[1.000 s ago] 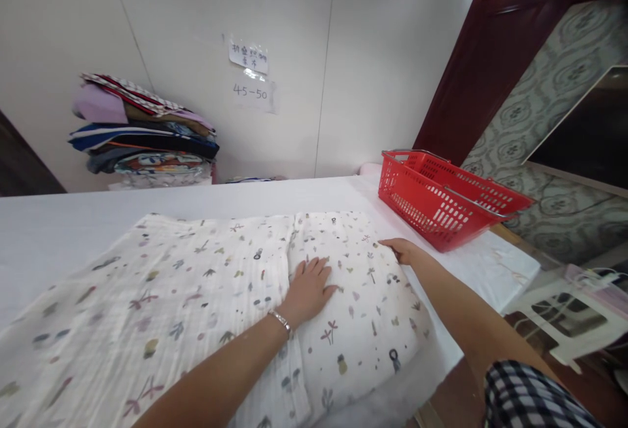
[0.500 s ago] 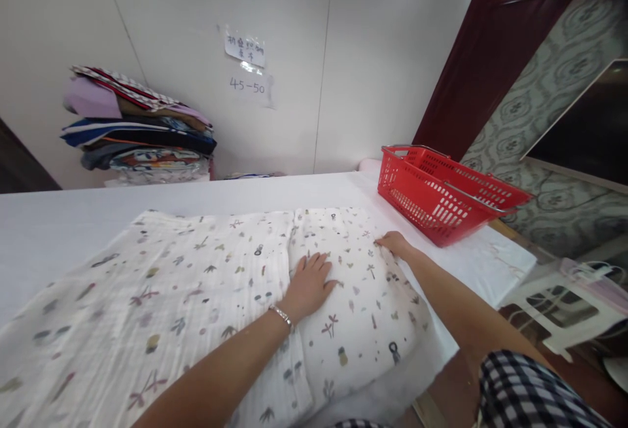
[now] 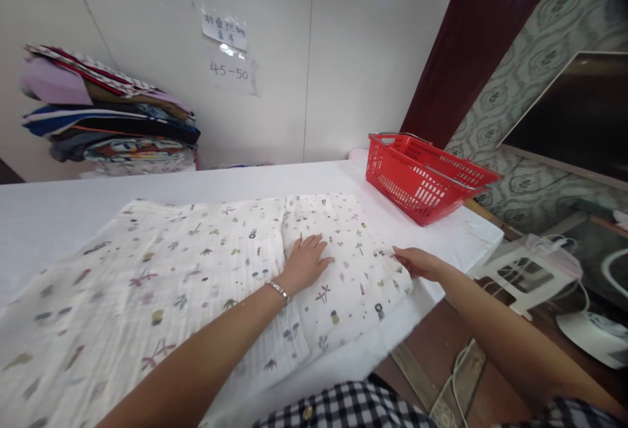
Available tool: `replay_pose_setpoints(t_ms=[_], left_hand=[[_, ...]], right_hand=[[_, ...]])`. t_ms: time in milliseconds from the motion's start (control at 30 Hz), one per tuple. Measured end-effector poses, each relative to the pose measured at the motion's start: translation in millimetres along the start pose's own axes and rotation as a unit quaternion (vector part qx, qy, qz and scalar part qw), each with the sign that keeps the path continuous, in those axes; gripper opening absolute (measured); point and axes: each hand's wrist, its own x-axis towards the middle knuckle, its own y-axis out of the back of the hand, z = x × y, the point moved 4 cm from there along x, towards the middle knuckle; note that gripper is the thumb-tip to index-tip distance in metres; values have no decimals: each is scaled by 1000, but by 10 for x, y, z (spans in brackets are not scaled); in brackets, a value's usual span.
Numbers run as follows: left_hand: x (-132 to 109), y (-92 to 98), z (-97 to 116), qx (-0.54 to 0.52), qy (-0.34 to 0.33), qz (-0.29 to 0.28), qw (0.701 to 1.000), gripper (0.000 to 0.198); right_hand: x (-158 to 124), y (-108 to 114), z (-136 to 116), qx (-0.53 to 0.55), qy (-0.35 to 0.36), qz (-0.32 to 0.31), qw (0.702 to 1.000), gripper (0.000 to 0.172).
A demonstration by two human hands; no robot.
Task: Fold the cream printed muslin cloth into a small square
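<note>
A white printed muslin cloth (image 3: 161, 277) lies spread over the white table (image 3: 59, 212), its right part folded over into a thicker panel (image 3: 343, 245). My left hand (image 3: 307, 261), a bracelet on its wrist, lies flat and open on that folded panel near the fold line. At the panel's right edge my right hand (image 3: 417, 262) rests with fingers stretched out, touching the cloth; whether it pinches the edge I cannot make out.
A red plastic basket (image 3: 424, 176) stands at the table's far right corner. A stack of folded fabrics (image 3: 108, 114) sits at the back left against the wall. Paper notes (image 3: 226, 48) hang on the wall. A white stool (image 3: 524, 264) stands below on the right.
My right hand has slid nearer along the folded panel's right edge. The left hand stays flat on the cloth. The view has shifted to the right.
</note>
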Motion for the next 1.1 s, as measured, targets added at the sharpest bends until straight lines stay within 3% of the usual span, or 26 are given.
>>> replay_pose_setpoints(t_ms=[67,233,367,500,700,867,967,1100], left_hand=[[-51,-24,87,-5,-16,-16,1000,45],[-224,-161,328,-27,-67,-48,996,47],[-330,-239,461,-40,-89,-66,993,45],[-367,-244,501,-43,-87,-85,992,45],[-399,-159,496,-46,-91,-85,991,46],[-501,-133,472,-49,-95,-80,991,48],[-560,-123,523,-57,-115,-67,990,45],[-580,7,637,-79,-154,-12,985,35]], right_hand=[[-105,-29,141,33,2,-34,999,39],[-323,-31,308,57,78,14,995,47],[-429,-37,375,51,99,9,994,56],[-468,31,432,-84,97,76,989,55],[-453,20,476,-268,97,134,949,47],[-277,-30,237,-321,177,177,913,37],[-49,-87,-26,-324,168,207,908,30],[351,-136,-401,-320,135,243,906,32]])
